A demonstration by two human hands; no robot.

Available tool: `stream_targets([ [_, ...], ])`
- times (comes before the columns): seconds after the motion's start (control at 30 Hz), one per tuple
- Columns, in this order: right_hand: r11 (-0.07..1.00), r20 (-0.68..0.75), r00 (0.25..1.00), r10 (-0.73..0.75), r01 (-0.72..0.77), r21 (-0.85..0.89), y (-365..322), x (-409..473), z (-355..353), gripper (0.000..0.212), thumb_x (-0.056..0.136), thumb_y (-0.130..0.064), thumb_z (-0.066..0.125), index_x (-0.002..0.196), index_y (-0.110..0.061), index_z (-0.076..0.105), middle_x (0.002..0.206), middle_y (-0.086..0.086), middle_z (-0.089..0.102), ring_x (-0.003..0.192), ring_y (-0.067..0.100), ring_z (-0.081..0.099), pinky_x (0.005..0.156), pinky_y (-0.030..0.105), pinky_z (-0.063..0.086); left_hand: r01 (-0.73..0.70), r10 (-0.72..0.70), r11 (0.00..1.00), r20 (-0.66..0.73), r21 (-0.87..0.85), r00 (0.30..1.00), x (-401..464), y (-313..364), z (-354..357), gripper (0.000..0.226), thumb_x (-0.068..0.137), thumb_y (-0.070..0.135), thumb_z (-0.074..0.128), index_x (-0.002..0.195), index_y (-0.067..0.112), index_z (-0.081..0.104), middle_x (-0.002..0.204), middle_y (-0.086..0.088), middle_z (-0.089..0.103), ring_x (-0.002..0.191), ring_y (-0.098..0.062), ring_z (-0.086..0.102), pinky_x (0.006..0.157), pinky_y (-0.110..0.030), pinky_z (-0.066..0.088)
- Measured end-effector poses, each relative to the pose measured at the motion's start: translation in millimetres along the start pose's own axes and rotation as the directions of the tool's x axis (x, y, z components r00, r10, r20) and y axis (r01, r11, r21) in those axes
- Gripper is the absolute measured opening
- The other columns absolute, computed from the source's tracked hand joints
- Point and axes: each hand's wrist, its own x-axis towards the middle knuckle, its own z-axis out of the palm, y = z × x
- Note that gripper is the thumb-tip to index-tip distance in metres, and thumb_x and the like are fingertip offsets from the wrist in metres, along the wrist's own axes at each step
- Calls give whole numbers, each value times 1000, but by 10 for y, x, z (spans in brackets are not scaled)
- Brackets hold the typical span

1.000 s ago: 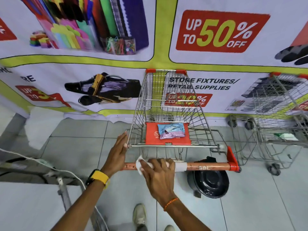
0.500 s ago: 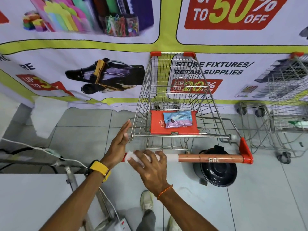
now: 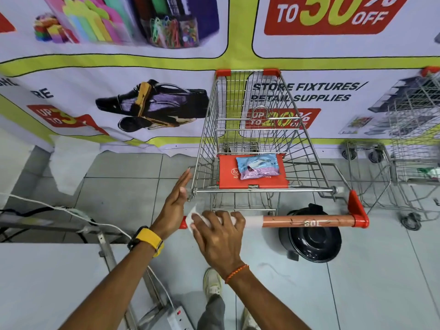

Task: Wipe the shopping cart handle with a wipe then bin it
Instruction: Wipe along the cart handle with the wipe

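The shopping cart [image 3: 252,129] stands in front of me with its orange handle [image 3: 307,221] running left to right. My right hand [image 3: 217,236] presses a white wipe [image 3: 191,219] around the handle's left end. My left hand [image 3: 175,203] is flat and open, its fingers straight, resting against the cart's left rear corner. A black round bin [image 3: 312,239] with a closed lid sits on the floor just beyond the handle, to the right of my right hand. A blue and pink wipes pack [image 3: 258,166] lies on the cart's red seat flap.
A second wire cart [image 3: 412,160] stands at the right. A metal frame [image 3: 107,248], white cables and a power strip [image 3: 178,317] lie at the lower left. A printed banner [image 3: 119,91] covers the wall behind. My shoes [image 3: 213,282] are on the tiled floor below.
My right hand has slid the wipe leftward along the handle to its left end. My left hand's fingers have straightened out against the cart corner. The camera has tilted down a little.
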Motion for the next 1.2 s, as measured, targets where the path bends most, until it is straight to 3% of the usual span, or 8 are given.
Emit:
stream_targets([
  [0.3, 996, 50, 995, -92, 92, -8, 49, -20, 35, 28, 95, -40, 63, 123, -38, 63, 122, -9, 70, 106, 22, 64, 93, 49, 37, 6, -6, 1000, 30, 11, 1000, 0, 9, -29, 55, 100, 34, 23, 152, 18, 27, 156, 21, 25, 137, 20, 23, 105, 0, 23],
  [0.4, 966, 3, 967, -254, 254, -44, 181, -46, -3, 26, 96, -34, 63, 122, -36, 64, 131, -4, 68, 111, 25, 65, 95, 49, 40, -10, 9, 999, 23, 50, 1000, 9, -23, -36, 59, 98, 41, 25, 153, 18, 27, 159, 17, 26, 142, 10, 23, 119, -18, 20],
  [0.5, 939, -6, 942, -335, 333, -84, 413, -110, -105, 25, 97, -36, 63, 122, -37, 63, 137, -3, 64, 116, 27, 63, 98, 49, 40, -54, 54, 973, 5, 223, 999, 18, -68, -59, 74, 93, 66, 24, 153, 23, 28, 163, 10, 22, 150, -4, 16, 123, -32, 16],
  [0.67, 971, -87, 983, -165, 146, -187, 1227, -255, -560, 20, 96, -43, 62, 111, -32, 70, 120, -3, 74, 104, 28, 65, 98, 48, 39, -74, 99, 896, -34, 437, 995, 34, -105, -74, 81, 89, 74, 17, 153, 26, 27, 163, 13, 19, 151, -7, 6, 123, -37, 12],
  [0.8, 971, -222, 975, -4, -50, -234, 1993, -427, -1031, 17, 98, -32, 56, 98, -24, 71, 110, 4, 74, 101, 35, 64, 97, 53, 40, -66, 131, 805, -68, 590, 989, 14, -53, -46, 58, 100, 52, 23, 152, 26, 29, 159, 18, 20, 150, -8, 10, 121, -36, 21],
  [0.9, 964, -287, 954, 83, -151, -220, 2325, -455, -1298, 22, 99, -28, 51, 95, -18, 70, 107, 5, 70, 100, 34, 63, 101, 49, 38, -70, 156, 749, -72, 659, 985, 8, -4, 9, 57, 100, 43, 26, 150, 19, 34, 160, 12, 24, 151, -12, 14, 121, -42, 25],
  [1.0, 973, -301, 946, 119, -172, -154, 2145, -420, -1190, 24, 99, -27, 50, 95, -16, 70, 106, 9, 73, 103, 37, 63, 101, 53, 40, -67, 160, 728, -75, 682, 984, 7, 25, 95, 58, 99, 40, 26, 149, 12, 37, 162, 4, 25, 151, -18, 16, 120, -49, 25],
  [1.2, 999, -186, 982, -34, 28, -37, 695, -192, -298, 20, 100, -38, 52, 110, -29, 66, 112, 2, 75, 111, 28, 61, 108, 46, 30, -58, 149, 765, -89, 642, 985, -10, 45, 112, 49, 104, 31, 31, 150, 15, 34, 161, 8, 22, 151, -16, 14, 120, -48, 26],
])
